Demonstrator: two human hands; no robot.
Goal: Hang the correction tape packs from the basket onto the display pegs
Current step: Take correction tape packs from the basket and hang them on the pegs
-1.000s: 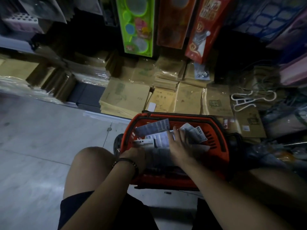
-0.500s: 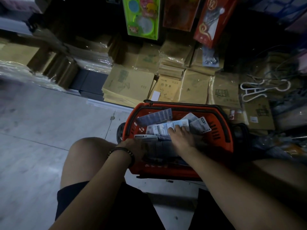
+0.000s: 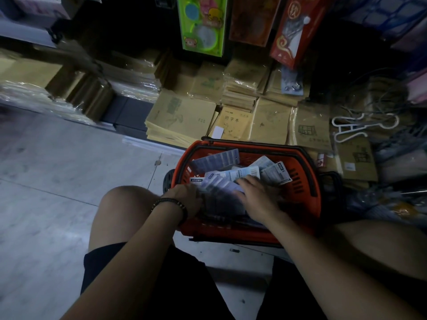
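**Both hands in the basket, gathering packs**

Head view: the orange basket stands on the floor between the person's knees, hard against stacks of wrapped notebooks. The correction tape packs all lie inside it in a loose, overlapping heap, with some barcode backs turned up. None is hung yet, and no peg meant for them shows from here.

The left hand, with a beaded bracelet on its wrist, sits at the near-left rim. Its fingers dip down beside a fanned, blurred bunch of packs. Whether it grips that bunch or only steadies it against the rim cannot be told.

The right hand lies on top of the heap with its fingers spread wide and fairly straight, pressing rather than pinching.

A second ago the right hand lay flatter and farther toward the basket's right side. It has since slid left toward the other hand, so the fanned bunch now sits between the two. The left hand has stayed at the rim throughout. The head has also dipped, so the basket sits lower and larger in the picture.

This looks like the gathering step: packs are being squared into a handful before any lift. The hanging itself has not begun, and the heap still looks full.

White hangers lie to the right, and a green toy pack hangs above.
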